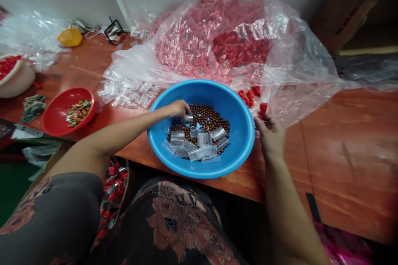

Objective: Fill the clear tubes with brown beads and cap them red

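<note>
Inside the blue bowl [240,128] at centre frame, the left hand [180,109] pinched a clear tube [187,119], roughly crosswise. Right of the bowl, the right hand [271,136] grasped a red piece [263,108].

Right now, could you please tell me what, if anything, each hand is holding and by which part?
The right hand pinches a red piece by its near end. The left hand is at the top of a clear tube; whether it grips is unclear.

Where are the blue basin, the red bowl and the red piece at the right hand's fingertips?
Blue basin [241,132]: head view, bare inner wall, right side.
Red bowl [57,110]: head view, bare inside, left of the wrapped pieces [77,113].
Red piece [263,107]: head view, visible upper part.
</note>
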{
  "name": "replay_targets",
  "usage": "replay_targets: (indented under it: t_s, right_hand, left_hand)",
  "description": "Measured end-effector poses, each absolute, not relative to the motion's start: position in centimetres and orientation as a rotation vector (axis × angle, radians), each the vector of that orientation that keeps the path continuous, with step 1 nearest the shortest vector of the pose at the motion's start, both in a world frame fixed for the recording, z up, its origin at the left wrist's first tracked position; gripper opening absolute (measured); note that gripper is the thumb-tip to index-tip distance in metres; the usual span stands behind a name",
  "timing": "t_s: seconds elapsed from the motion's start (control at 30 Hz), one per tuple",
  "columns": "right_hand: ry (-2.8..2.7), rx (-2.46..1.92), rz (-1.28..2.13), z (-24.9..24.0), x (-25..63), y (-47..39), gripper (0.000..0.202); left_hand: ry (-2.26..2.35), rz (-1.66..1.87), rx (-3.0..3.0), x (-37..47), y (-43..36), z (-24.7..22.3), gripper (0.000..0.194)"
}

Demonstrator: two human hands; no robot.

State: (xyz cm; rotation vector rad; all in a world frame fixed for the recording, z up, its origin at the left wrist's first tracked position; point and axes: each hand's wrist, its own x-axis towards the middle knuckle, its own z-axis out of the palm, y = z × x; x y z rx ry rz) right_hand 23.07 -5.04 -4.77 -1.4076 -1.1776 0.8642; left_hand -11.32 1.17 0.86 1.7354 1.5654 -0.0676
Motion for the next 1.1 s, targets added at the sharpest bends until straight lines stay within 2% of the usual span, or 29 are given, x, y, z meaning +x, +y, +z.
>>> replay_targets:
  t_s: [0.1, 0.37, 0.47, 0.6, 0.8, 1.1]
  right_hand:
    - [-0.977, -1.356, 0.935, -3.3, 22.3, -7.0, 0.035]
    - [-0.854, -1.251, 0.95, -0.6, 21.2, -10.7, 0.029]
    - [-0.835, -1.219, 0.926, 0.2, 20.8, -11.3, 0.034]
    - [-0.834, -1.167, 0.914, 1.2, 19.8, -11.5, 0.05]
    - [-0.927, -1.129, 0.878, 2.8, 18.6, -11.8, 0.059]
    - [-1.032, -1.086, 1.052, 5.4, 16.3, -12.3, 0.027]
  left_hand:
    - [1.528, 0.012, 1.718, -9.4, 1.5, -0.2, 0.03]
    - [1.357, 0.174, 1.547, -5.4, 1.4, -1.3, 0.026]
    - [1.315, 0.231, 1.46, -5.3, 1.2, -1.4, 0.025]
    - [1.232, 0.341, 1.341, -5.7, 1.0, -0.8, 0.026]
    - [1.031, 0.474, 1.016, -5.7, 0.0, 2.5, 0.031]
    - [0.768, 0.717, 0.869, -7.4, -6.7, 9.9, 0.044]
